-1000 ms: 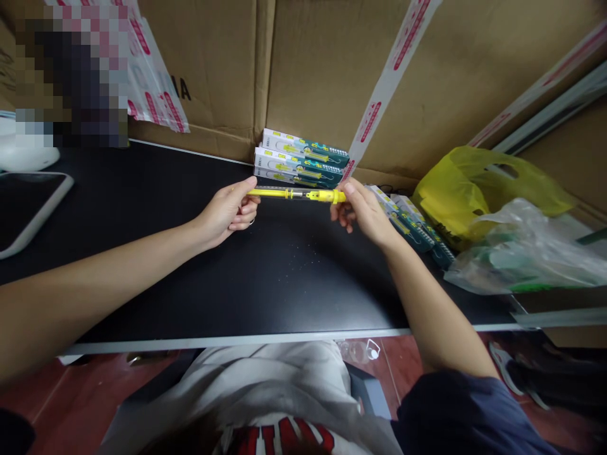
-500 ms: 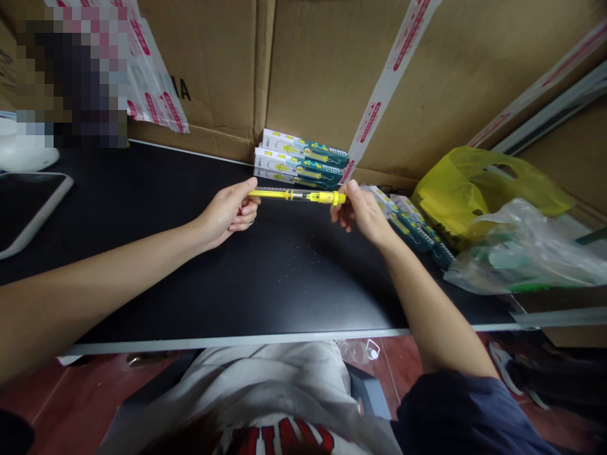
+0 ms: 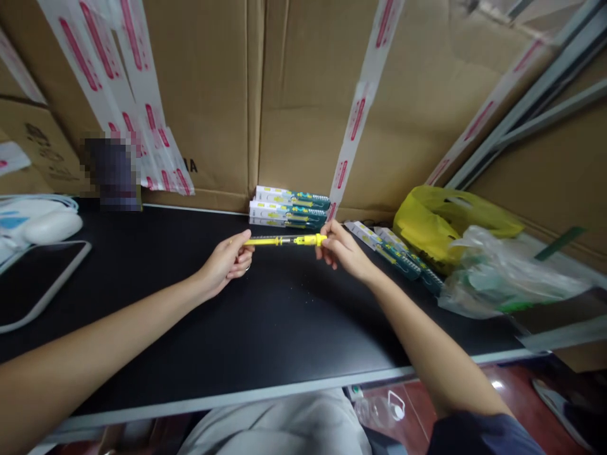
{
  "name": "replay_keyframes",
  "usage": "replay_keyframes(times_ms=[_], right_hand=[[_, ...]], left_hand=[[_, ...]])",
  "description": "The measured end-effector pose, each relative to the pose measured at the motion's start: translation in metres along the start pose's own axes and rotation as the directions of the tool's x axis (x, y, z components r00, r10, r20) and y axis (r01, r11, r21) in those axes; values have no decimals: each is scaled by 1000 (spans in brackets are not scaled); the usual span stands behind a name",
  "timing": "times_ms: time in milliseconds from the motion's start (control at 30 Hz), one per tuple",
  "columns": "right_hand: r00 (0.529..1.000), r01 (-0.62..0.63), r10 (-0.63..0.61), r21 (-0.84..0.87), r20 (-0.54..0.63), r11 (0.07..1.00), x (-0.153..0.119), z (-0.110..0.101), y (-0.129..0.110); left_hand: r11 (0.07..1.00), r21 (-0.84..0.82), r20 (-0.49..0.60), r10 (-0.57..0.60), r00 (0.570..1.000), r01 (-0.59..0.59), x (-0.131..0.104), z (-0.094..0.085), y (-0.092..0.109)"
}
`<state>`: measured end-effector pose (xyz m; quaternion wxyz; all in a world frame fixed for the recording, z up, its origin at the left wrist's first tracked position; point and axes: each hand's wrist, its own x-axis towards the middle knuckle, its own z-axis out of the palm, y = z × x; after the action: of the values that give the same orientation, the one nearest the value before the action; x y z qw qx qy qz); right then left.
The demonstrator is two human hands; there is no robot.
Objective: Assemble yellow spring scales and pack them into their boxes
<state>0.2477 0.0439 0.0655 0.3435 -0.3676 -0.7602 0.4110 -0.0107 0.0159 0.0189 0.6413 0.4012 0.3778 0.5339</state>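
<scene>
A slim yellow spring scale [image 3: 284,241] with a clear tube is held level above the black tabletop [image 3: 246,341]. My left hand [image 3: 226,260] pinches its left end between thumb and fingers. At the other end, the fingers of my right hand [image 3: 342,249] are closed on the yellow cap. Just behind the scale, several narrow printed boxes [image 3: 288,212] are stacked against the cardboard, with a yellow tool and hook pictured on them. More such boxes [image 3: 396,256] lie slanted to the right of my right hand.
A large taped cardboard box [image 3: 303,107] rises along the table's back. To the right lie a yellow plastic bag [image 3: 427,221] and a clear plastic bag [image 3: 502,272]. On the left are a grey-rimmed dark tray or device [image 3: 42,284] and a white rounded object [image 3: 52,226]. A plastic bottle [image 3: 379,411] stands below.
The camera view has tilted up, so table and hands sit lower in the picture. Both hands still hold the spring scale level, in much the same pose.
</scene>
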Motion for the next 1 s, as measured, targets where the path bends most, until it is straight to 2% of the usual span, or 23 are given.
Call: replay_keyframes(times_ms=[233, 367, 500, 700, 1000], right_hand=[[1000, 7, -7, -4, 6, 1000, -1, 0, 2], [1000, -12, 12, -54, 8, 998, -1, 0, 4], [999, -28, 26, -96, -25, 995, -1, -1, 6], [1000, -4, 3, -28, -19, 1000, -1, -4, 8], [999, -24, 21, -79, -41, 997, 0, -1, 11]], left_hand=[[1000, -12, -15, 15, 1000, -15, -2, 2, -1], [1000, -5, 8, 10, 1000, -9, 0, 1, -4], [1000, -3, -14, 12, 1000, -12, 1, 0, -5], [1000, -14, -30, 23, 999, -24, 3, -1, -6], [999, -25, -14, 28, 1000, -28, 3, -2, -7]])
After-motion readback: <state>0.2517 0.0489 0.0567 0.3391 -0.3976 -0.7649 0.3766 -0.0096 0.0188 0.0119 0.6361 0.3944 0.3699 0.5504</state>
